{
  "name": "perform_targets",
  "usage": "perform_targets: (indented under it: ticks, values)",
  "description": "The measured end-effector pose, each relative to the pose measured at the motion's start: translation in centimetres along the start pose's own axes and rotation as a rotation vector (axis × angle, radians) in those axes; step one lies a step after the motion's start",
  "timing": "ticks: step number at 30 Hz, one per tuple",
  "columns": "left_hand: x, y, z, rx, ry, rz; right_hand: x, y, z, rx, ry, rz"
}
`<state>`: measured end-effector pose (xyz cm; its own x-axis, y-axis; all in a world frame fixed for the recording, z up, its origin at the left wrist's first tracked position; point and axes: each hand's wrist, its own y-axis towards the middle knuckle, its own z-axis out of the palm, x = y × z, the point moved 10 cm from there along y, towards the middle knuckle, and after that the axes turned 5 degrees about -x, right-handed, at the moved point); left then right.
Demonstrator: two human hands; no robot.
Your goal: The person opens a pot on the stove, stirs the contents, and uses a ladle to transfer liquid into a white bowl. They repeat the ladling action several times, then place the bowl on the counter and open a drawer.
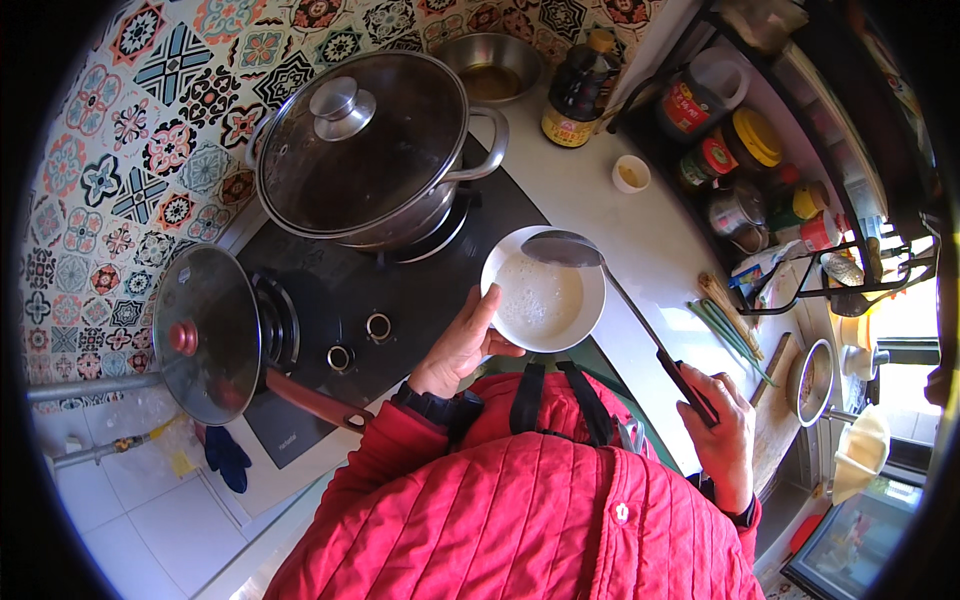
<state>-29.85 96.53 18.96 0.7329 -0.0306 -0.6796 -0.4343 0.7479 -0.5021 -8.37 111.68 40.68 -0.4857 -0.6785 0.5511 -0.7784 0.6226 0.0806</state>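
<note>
My left hand (469,337) grips a white bowl (589,319) by its rim, thumb on top. A pale, frothy liquid (536,300) lies in the bowl. My right hand (720,420) is closed around the black handle of a metal ladle (574,253). The ladle's head is over the far side of the bowl; whether it touches the liquid I cannot tell. Behind the bowl, a large lidded steel pot (360,165) stands on the back burner of a black gas hob (420,322). A lidded frying pan (214,360) with a reddish handle sits on the left burner.
A dark sauce bottle (581,90), a small white cup (631,174) and a steel bowl (491,67) stand along the counter. Right are a rack of jars (750,139), spring onions (727,334), a wooden board (776,405) and a small steel pan (810,382).
</note>
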Motion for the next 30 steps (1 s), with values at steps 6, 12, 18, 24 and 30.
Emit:
perform_targets:
  ticks: [6, 12, 18, 24, 30]
  values:
    - [0.0, 0.0, -0.2, -0.02, 0.02, 0.003, 0.1, 0.1, 1.6, 0.039, -0.079, -0.05]
    - [0.1, 0.2, -0.1, -0.02, 0.018, -0.005, -0.5, 0.5, 4.0, 0.077, 0.162, 0.03]
    - [-0.3, 0.2, -0.1, -0.022, 0.046, 0.019, -2.9, -0.4, 5.9, 0.359, 0.419, 0.356]
    - [0.0, 0.1, -0.1, -0.014, 0.046, 0.012, -2.6, 0.2, 3.1, 0.33, 0.371, 0.375]
    - [0.0, 0.0, 0.2, -0.007, 0.049, 0.015, -0.4, 1.1, 2.8, 0.253, 0.25, 0.23]
